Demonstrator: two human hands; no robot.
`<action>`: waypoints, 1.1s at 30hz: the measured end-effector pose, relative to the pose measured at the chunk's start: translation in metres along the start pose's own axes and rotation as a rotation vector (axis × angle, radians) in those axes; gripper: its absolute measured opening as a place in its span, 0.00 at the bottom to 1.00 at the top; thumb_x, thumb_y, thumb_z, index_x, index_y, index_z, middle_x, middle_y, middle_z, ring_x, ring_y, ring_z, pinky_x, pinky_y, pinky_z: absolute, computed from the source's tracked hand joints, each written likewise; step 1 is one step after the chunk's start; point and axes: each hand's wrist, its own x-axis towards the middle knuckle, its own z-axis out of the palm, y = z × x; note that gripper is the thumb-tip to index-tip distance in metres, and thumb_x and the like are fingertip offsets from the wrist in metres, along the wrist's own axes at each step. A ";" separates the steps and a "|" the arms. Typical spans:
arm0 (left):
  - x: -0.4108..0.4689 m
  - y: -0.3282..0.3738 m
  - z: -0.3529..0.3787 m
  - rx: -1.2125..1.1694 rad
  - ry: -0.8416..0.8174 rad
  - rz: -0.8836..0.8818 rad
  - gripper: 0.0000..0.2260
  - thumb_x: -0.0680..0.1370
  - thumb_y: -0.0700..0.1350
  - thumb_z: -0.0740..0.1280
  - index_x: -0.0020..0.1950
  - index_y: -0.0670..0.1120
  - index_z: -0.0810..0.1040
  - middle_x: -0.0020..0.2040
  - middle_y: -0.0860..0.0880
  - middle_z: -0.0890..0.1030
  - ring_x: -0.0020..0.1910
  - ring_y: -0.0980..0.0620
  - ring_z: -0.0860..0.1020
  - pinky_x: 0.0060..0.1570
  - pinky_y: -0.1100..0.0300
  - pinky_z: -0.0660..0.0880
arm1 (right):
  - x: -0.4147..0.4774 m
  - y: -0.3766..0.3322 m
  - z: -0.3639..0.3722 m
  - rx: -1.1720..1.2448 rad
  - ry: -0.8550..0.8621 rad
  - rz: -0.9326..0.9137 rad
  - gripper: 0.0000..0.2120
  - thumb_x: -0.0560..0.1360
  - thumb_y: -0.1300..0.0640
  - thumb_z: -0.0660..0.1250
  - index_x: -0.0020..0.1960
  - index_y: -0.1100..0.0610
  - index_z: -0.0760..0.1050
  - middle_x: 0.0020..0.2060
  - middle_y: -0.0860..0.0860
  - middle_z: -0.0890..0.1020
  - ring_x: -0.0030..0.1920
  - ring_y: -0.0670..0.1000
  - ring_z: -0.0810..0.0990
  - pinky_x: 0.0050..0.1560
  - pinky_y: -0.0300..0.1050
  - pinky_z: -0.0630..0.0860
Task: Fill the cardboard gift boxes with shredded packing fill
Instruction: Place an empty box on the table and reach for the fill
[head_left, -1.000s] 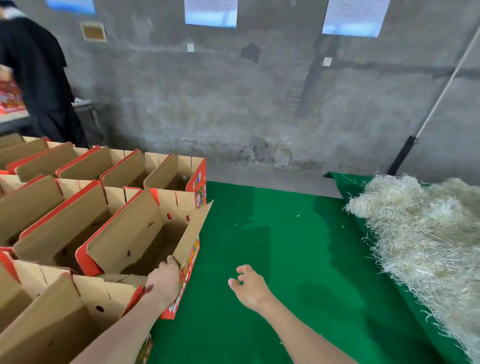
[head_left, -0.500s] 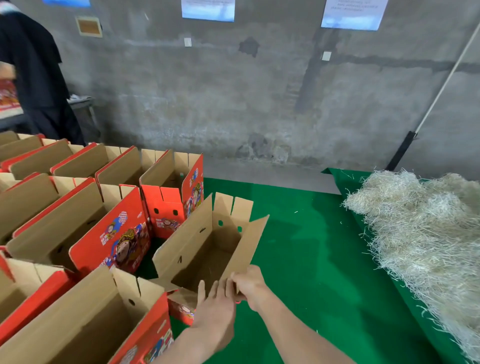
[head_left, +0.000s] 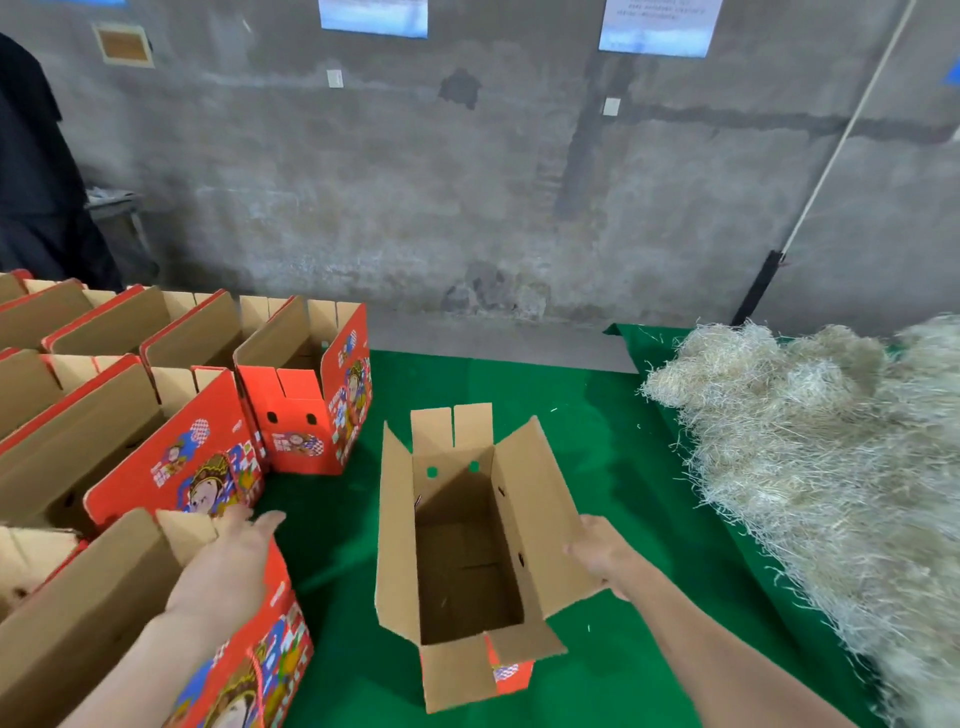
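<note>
– Hands first: what are yours doing?
– My right hand (head_left: 597, 553) is pinching the right long flap of the open gift box (head_left: 467, 551), thumb on the inner face, fingers curling behind. My left hand (head_left: 228, 566) is lying flat, fingers straight and gripping nothing, over the top edge of the nearest red gift box (head_left: 260, 660). Whether it is pressing down I cannot tell.
– Where is that open gift box sitting?
– It is standing upright on the green cloth (head_left: 597, 675), between the rows of red gift boxes (head_left: 171, 467) on my left and the pile of shredded fill (head_left: 831, 467) on my right, apart from both. Nothing is lying inside it yet.
– How is it going to handle?
– I am judging it light, stiff in the walls but floppy at the flaps, so tugging one flap alone is risking a slide or a tip. A wall near a corner is looking like the better hold. The fill is looking soft, springy and tangled. I am expecting to scoop loose clumps from underneath, with strands trailing.
– Anything farther off?
– A pole (head_left: 756, 288) is leaning on the concrete wall (head_left: 467, 182), and a person in black (head_left: 31, 182) is standing far left.
</note>
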 end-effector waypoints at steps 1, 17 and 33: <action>0.006 0.006 -0.004 0.012 0.057 -0.020 0.34 0.72 0.33 0.57 0.76 0.50 0.54 0.69 0.45 0.60 0.53 0.48 0.75 0.44 0.63 0.76 | -0.002 0.006 -0.008 -0.050 -0.003 -0.013 0.12 0.74 0.62 0.59 0.56 0.61 0.74 0.51 0.58 0.80 0.50 0.57 0.78 0.48 0.49 0.76; -0.058 0.219 -0.009 -0.047 -0.769 0.861 0.36 0.70 0.57 0.71 0.74 0.52 0.61 0.74 0.52 0.62 0.71 0.54 0.62 0.68 0.60 0.60 | -0.028 0.061 -0.115 -0.807 0.036 -0.175 0.20 0.75 0.65 0.57 0.65 0.57 0.72 0.61 0.56 0.76 0.60 0.55 0.75 0.58 0.48 0.71; -0.089 0.266 0.065 0.287 -0.498 0.688 0.33 0.73 0.61 0.62 0.72 0.45 0.58 0.69 0.45 0.65 0.68 0.44 0.63 0.65 0.49 0.60 | -0.065 0.149 -0.059 -1.076 0.155 -0.516 0.24 0.77 0.44 0.56 0.67 0.56 0.67 0.72 0.60 0.59 0.72 0.62 0.54 0.72 0.62 0.46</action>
